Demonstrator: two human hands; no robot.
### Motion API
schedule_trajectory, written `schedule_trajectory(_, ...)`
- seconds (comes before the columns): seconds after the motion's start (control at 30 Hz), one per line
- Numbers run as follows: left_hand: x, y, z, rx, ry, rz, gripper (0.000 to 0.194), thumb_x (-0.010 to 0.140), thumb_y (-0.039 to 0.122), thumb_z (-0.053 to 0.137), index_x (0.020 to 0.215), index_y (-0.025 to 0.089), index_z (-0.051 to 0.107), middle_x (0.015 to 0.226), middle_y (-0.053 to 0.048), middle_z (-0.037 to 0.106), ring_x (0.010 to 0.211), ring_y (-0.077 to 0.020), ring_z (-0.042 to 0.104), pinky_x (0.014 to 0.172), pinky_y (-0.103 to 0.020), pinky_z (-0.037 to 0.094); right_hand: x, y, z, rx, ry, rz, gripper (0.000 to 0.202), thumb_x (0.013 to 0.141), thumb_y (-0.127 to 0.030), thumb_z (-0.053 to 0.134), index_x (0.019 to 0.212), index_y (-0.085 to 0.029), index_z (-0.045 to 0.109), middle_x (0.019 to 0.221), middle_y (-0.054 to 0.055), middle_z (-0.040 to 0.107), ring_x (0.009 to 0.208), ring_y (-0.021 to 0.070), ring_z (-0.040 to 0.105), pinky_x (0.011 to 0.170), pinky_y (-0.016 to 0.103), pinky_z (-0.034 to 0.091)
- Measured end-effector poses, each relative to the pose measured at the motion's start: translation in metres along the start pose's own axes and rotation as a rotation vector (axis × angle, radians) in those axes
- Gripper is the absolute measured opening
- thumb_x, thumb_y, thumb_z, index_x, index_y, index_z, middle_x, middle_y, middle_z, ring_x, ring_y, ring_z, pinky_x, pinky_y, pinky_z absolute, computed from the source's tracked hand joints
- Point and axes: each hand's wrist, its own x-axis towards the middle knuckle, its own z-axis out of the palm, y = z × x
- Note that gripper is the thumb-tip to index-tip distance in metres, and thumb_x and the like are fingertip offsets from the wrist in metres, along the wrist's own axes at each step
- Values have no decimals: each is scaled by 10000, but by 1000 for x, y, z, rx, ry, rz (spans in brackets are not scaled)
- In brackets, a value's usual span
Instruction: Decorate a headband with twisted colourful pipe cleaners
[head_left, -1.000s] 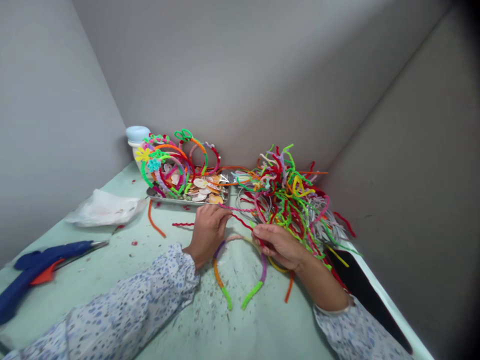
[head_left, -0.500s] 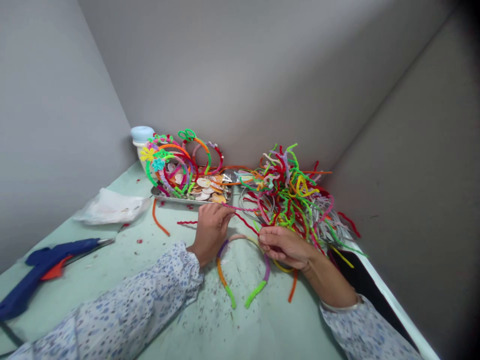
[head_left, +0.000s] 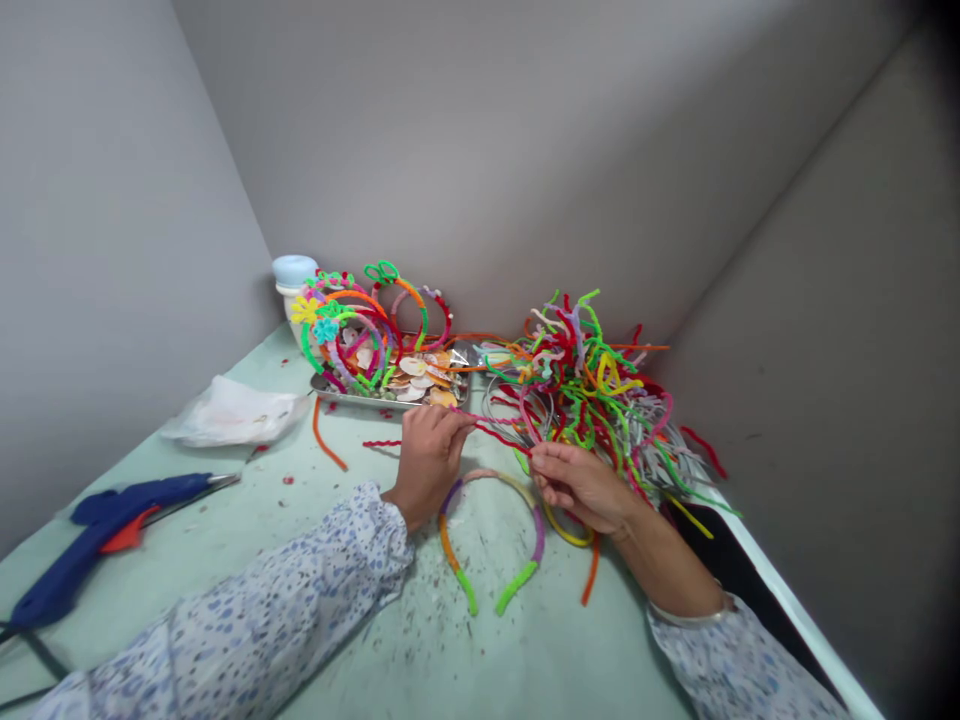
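While both hands pinch one red pipe cleaner [head_left: 501,437], a wrapped headband [head_left: 491,530] lies between the wrists.

One red pipe cleaner, thin and fuzzy, runs taut from the left hand [head_left: 427,460] at 9 o'clock to the right hand [head_left: 581,487] at 3 o'clock, above the counter [head_left: 420,650]; the fingers [head_left: 450,422] of each hand are pressed together on its ends. One headband, banded purple, orange, pink and green, lies open towards 6 o'clock. One tangled heap of pipe cleaners [head_left: 592,385] sits at 1 o'clock. One metal tray [head_left: 352,399] at 11 o'clock carries several finished headbands, too overlapped to count, with one white jar [head_left: 292,283] behind it. One blue glue gun [head_left: 97,530] and one clear bag [head_left: 232,412] lie at 9 o'clock. Pale green and speckled with scraps, the counter is boxed in by plain grey walls.
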Motion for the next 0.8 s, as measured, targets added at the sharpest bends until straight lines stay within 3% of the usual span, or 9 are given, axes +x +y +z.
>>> schedule_trajectory(0.07,0,0,-1,6,-7,8,181,898,281,482,917,207,646,826,-39,612,843,-184,496,819,-352,341,-1,-3,-1,-74,53,-48,230,738,-358,684,743,-166,558,597,-42,525,444,43,467,378,146,273)
schedule_trajectory(0.17,0,2,-2,4,-9,28,182,898,277,484,915,208,651,807,-37,610,836,-183,493,815,-353,339,-4,-11,3,-392,160,-165,194,778,-367,636,754,-178,599,656,-20,579,551,87,531,513,196,404)
schedule_trajectory(0.23,-2,6,-3,-8,-19,60,176,894,276,492,916,212,655,788,-33,606,826,-181,493,808,-352,338,-6,-16,10,-638,245,-285,204,758,-357,658,887,-199,644,842,19,651,747,145,596,681,259,460)
schedule_trajectory(0.33,-5,15,-5,-44,-73,138,168,891,269,501,951,231,653,797,-31,612,814,-176,496,794,-350,338,-9,-20,25,-882,275,-461,360,749,-347,668,1088,-235,626,1077,49,648,975,206,579,862,334,427)
schedule_trajectory(0.4,-7,20,-6,-78,-91,185,177,898,252,487,979,229,642,824,-33,624,815,-170,504,798,-345,342,-11,-22,32,-993,261,-511,221,809,-340,594,984,-232,675,972,48,681,907,208,595,829,336,428)
schedule_trajectory(0.47,-8,22,-7,-88,-102,201,200,902,274,479,1036,214,616,838,-40,627,818,-170,513,808,-347,350,-13,-24,34,-1037,267,-501,214,856,-348,518,882,-229,694,868,41,693,816,199,606,758,316,434)
schedule_trajectory(0.63,-5,19,-7,-39,-142,198,222,922,281,427,1026,185,599,797,-43,609,780,-174,506,780,-339,356,-22,-39,18,-1038,363,-415,242,840,-372,514,890,-226,700,849,18,708,768,190,614,694,285,429)
schedule_trajectory(0.8,-4,17,-9,31,-232,253,210,925,258,412,889,195,609,747,-38,599,733,-172,493,708,-325,332,-37,-58,9,-1230,215,-362,242,825,-376,517,786,-238,712,726,-4,695,643,159,591,586,254,391)
